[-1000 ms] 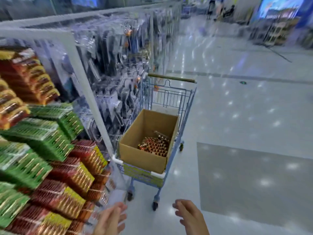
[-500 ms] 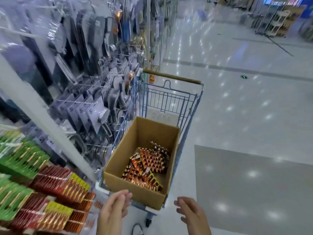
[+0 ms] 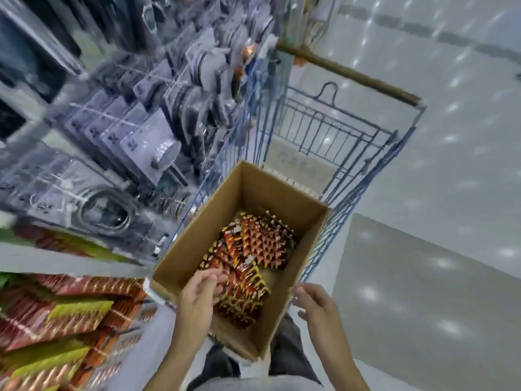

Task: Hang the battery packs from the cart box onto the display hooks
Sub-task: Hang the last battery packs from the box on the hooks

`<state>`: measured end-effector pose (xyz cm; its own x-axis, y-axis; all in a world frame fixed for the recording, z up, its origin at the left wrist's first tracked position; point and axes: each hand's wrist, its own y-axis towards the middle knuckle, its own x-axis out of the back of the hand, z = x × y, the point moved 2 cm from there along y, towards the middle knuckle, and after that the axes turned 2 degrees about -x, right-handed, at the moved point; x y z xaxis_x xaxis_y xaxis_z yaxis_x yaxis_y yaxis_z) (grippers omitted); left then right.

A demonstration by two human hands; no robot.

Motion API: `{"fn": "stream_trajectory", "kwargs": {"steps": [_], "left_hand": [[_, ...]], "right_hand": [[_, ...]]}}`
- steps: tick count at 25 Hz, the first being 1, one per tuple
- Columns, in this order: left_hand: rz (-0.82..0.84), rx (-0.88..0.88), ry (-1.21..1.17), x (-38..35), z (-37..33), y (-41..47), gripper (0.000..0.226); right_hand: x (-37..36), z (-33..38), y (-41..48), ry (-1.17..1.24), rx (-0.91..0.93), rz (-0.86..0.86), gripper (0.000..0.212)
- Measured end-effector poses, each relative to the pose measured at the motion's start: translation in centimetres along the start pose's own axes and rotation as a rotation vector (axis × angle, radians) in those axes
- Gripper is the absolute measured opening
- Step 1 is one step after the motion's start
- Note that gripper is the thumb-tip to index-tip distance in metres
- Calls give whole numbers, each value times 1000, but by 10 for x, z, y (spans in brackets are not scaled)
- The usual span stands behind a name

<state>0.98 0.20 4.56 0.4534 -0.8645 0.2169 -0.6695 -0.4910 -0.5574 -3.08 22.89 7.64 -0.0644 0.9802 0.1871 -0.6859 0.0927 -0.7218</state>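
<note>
So the cardboard box [image 3: 197, 235] is sitting in the near end of the blue wire cart [image 3: 352, 153], open at the top. The battery packs [image 3: 253, 249] are lying in a loose heap on the box floor, red, orange and black cards overlapping each other, some flat and some leaning.

The left hand [image 3: 200, 294] is reaching down inside the box, fingers lightly bent, with the fingertips [image 3: 217, 277] right at the near packs. Can't honestly tell if that grip has closed on a pack or is just touching them; there's some blur there. The right hand [image 3: 315, 303] is hovering just outside the box's right wall near the rim, fingers relaxed and spread, grip holding nothing.

Over on the left, the display hooks [image 3: 118, 122] are carrying rows of clear-packed grey items, pretty smeared. Below them, more red and yellow-green packs [image 3: 64, 320] are hanging in rows at the lower left. The glossy floor [image 3: 451, 193] is filling the right side.
</note>
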Motion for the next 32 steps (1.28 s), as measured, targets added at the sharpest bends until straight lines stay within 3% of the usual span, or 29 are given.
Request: {"fn": "stream_trajectory", "kwargs": {"steps": [4, 8, 12, 15, 18, 23, 26, 32], "left_hand": [[-100, 218, -73, -54, 23, 41, 18], [-122, 418, 37, -107, 71, 109, 23], [-167, 523, 209, -138, 115, 166, 58], [-196, 569, 343, -141, 159, 199, 77], [-244, 552, 423, -147, 183, 208, 71], [-131, 534, 622, -161, 189, 204, 60], [-186, 518, 504, -151, 170, 198, 46], [-341, 410, 98, -113, 117, 150, 67]], "right_hand": [[11, 25, 65, -149, -7, 119, 12], [14, 54, 100, -216, -16, 168, 13], [10, 78, 114, -209, -32, 177, 15], [7, 88, 116, -197, -49, 206, 17], [5, 84, 120, -222, -77, 207, 17], [-2, 78, 126, -281, -77, 196, 17], [-8, 77, 127, -313, -65, 211, 16], [-31, 85, 141, -329, -44, 271, 15]]}}
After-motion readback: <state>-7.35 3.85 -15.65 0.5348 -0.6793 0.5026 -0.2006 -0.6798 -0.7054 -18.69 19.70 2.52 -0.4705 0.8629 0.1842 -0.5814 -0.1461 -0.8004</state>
